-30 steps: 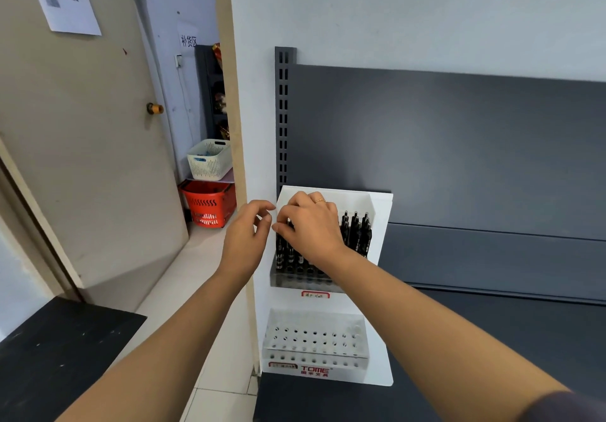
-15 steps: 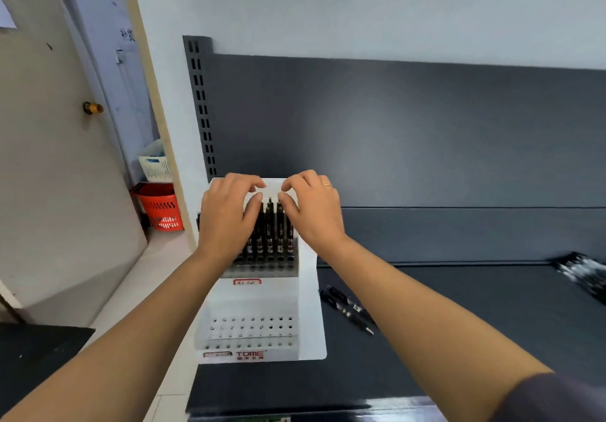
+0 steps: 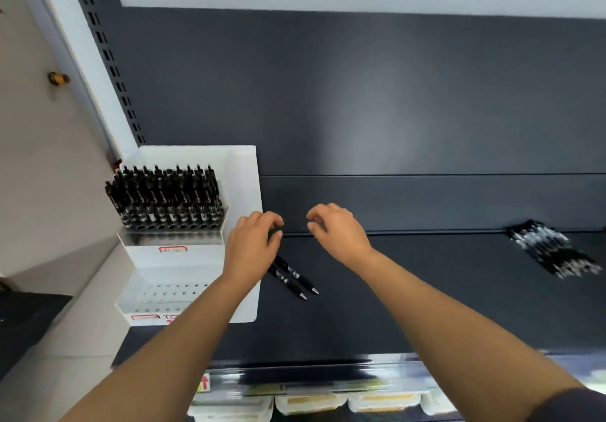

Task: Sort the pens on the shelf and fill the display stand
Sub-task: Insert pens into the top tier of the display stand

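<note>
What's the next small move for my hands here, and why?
Probably lower the left hand onto the two loose pens lying on the shelf just beneath it and pick them up. On the display stand the upper row looks full, while the holes of the lower row are empty.

Red letters "TO" on display stand base — rest covered; upper red label too blurred.

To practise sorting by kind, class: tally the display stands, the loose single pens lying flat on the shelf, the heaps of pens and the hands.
Display stands: 1
Loose single pens: 2
Heaps of pens: 1
Hands: 2, left hand and right hand
Total: 6
</note>
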{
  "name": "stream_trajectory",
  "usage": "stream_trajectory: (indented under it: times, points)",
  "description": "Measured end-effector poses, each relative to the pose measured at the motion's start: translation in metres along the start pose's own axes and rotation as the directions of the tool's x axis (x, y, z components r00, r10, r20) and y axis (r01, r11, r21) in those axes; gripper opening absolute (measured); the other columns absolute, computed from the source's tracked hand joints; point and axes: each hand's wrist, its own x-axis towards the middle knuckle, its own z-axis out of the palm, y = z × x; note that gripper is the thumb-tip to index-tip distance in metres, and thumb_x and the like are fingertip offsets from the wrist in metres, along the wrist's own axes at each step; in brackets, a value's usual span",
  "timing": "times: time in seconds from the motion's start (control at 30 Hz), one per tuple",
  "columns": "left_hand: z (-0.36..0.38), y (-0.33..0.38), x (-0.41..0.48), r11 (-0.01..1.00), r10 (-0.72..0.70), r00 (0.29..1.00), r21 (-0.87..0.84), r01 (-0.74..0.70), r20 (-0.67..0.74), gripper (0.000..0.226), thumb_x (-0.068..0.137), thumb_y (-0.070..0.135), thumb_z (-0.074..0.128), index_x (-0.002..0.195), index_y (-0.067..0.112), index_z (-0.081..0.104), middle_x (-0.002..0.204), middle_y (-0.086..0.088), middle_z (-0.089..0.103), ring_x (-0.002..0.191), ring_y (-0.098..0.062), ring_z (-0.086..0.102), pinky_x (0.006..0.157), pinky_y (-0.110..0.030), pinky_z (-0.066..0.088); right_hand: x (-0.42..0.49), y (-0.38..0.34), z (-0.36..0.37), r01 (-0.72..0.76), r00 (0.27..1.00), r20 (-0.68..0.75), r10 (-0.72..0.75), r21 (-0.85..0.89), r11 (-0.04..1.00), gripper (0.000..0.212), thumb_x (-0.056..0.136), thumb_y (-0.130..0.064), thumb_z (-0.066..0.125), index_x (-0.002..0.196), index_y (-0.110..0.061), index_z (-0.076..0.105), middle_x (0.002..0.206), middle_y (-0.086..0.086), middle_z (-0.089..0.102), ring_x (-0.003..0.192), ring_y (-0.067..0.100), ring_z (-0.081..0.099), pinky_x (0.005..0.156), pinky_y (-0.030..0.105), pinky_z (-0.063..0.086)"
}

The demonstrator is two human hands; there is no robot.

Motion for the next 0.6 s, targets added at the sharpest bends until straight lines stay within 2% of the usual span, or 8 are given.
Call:
stream_trajectory:
  times: [0.13, 0.23, 0.3, 0.4, 0.6]
  points:
    - [0.023, -0.007, -0.009, 0.983, -0.184, 0.978, 0.026, 0.182, 0.097, 0.018, 0.092, 0.019, 0.050, 0.108, 0.022, 0.058, 0.106, 0.000, 0.057, 0.101, -0.022, 0.049, 0.081, -0.033, 0.043, -0.004, 0.018, 0.008, -0.006, 0.994, 0.112, 0.004, 0.021, 1.000, 0.024, 0.097, -0.026, 0.048, 0.117, -0.020, 0.058, 0.109, -0.001, 0.058, 0.104, 0.021, 0.053, 0.083, 0.034, 0.049]
    - [0.037, -0.014, -0.011, 0.929, -0.370, 0.899, 0.071, 0.364, 0.235, 0.016, 0.091, 0.020, 0.048, 0.105, 0.019, 0.057, 0.102, -0.002, 0.058, 0.092, -0.022, 0.055, 0.073, -0.033, 0.046, 0.000, 0.024, 0.017, -0.019, 0.978, 0.206, 0.019, 0.002, 1.000, 0.026, 0.096, -0.026, 0.047, 0.120, -0.020, 0.056, 0.112, 0.000, 0.058, 0.102, 0.021, 0.055, 0.082, 0.033, 0.048]
    - [0.049, -0.020, -0.009, 0.896, -0.443, 0.843, 0.114, 0.429, 0.305, 0.017, 0.091, 0.020, 0.050, 0.106, 0.017, 0.057, 0.100, -0.005, 0.063, 0.093, -0.025, 0.059, 0.075, -0.032, 0.046, 0.005, 0.027, 0.027, -0.029, 0.960, 0.278, 0.033, -0.016, 0.999, 0.028, 0.096, -0.026, 0.047, 0.122, -0.021, 0.055, 0.114, -0.001, 0.059, 0.104, 0.019, 0.056, 0.083, 0.033, 0.048]
    - [0.065, -0.030, 0.000, 0.868, -0.494, 0.798, 0.136, 0.479, 0.346, 0.019, 0.089, 0.019, 0.051, 0.108, 0.016, 0.055, 0.101, -0.008, 0.064, 0.095, -0.028, 0.060, 0.072, -0.028, 0.042, 0.019, 0.032, 0.044, -0.058, 0.937, 0.344, 0.065, -0.032, 0.998, 0.028, 0.095, -0.026, 0.049, 0.122, -0.022, 0.055, 0.112, -0.002, 0.062, 0.106, 0.018, 0.056, 0.085, 0.034, 0.049]
    - [0.094, -0.059, 0.015, 0.875, -0.469, 0.759, 0.119, 0.469, 0.451, 0.030, 0.086, 0.017, 0.053, 0.115, 0.014, 0.048, 0.108, -0.011, 0.061, 0.100, -0.030, 0.057, 0.078, -0.032, 0.045, 0.043, 0.037, 0.088, -0.065, 0.890, 0.443, 0.110, -0.117, 0.991, 0.030, 0.091, -0.026, 0.055, 0.121, -0.022, 0.054, 0.118, 0.002, 0.059, 0.111, 0.024, 0.054, 0.086, 0.036, 0.047]
